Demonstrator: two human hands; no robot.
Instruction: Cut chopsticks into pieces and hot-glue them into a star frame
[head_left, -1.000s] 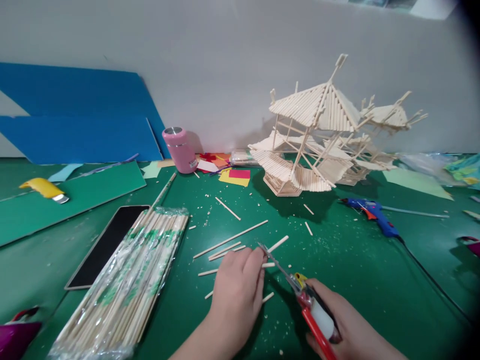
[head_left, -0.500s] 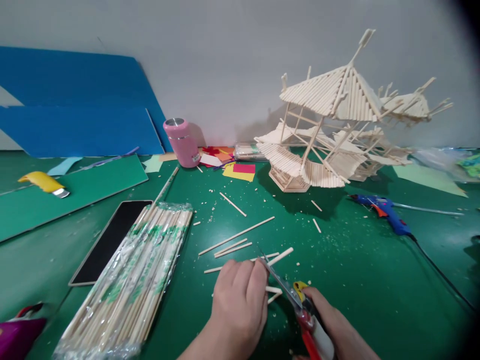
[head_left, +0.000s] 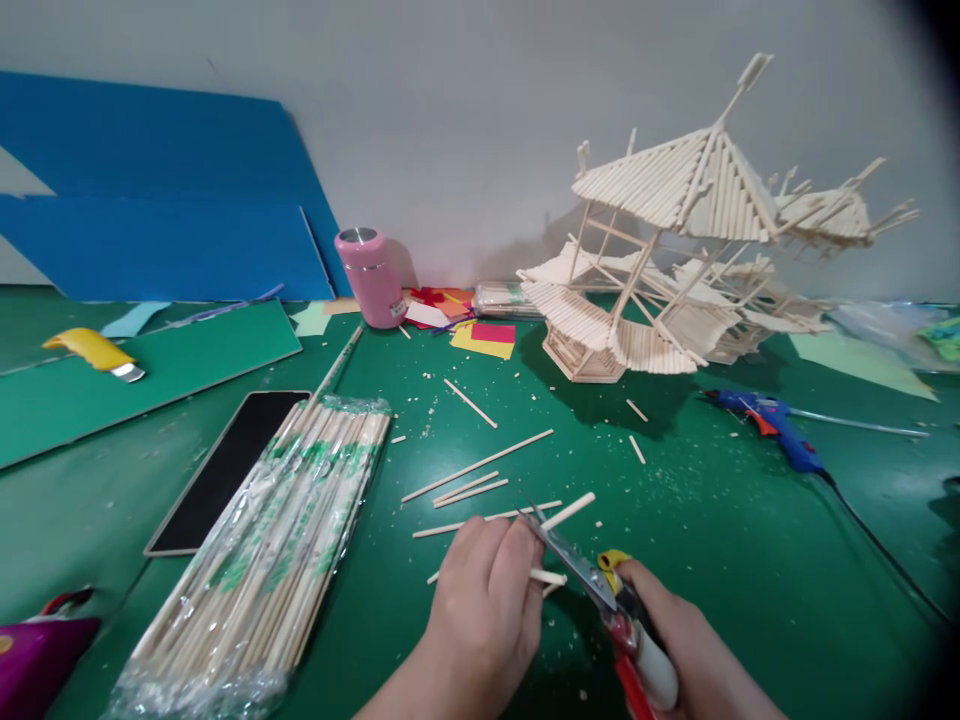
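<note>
My left hand [head_left: 487,600] is closed around a thin wooden stick [head_left: 574,510], whose pale end sticks out to the right past the fingers. In my right hand [head_left: 686,635] is a pair of scissors [head_left: 581,570] with red and white handles and a yellow part by the thumb. Its blades meet the stick close beside my left fingertips. More sticks [head_left: 555,577] lie under and beside my left hand. Just beyond it, several cut sticks [head_left: 480,465] rest on the green table [head_left: 420,640]. My left palm and part of my right hand's grip are hidden.
A plastic-wrapped bundle of sticks [head_left: 262,550] overlaps a dark phone-like slab [head_left: 232,470] at left. Behind stand a pink flask [head_left: 371,280] and a stick-built pavilion model [head_left: 660,260]. A blue glue gun [head_left: 772,425] lies right, a yellow cutter [head_left: 94,352] left.
The view has shifted slightly. My left hand still grips the stick, and the scissors stay at it with little visible change in their blades.
</note>
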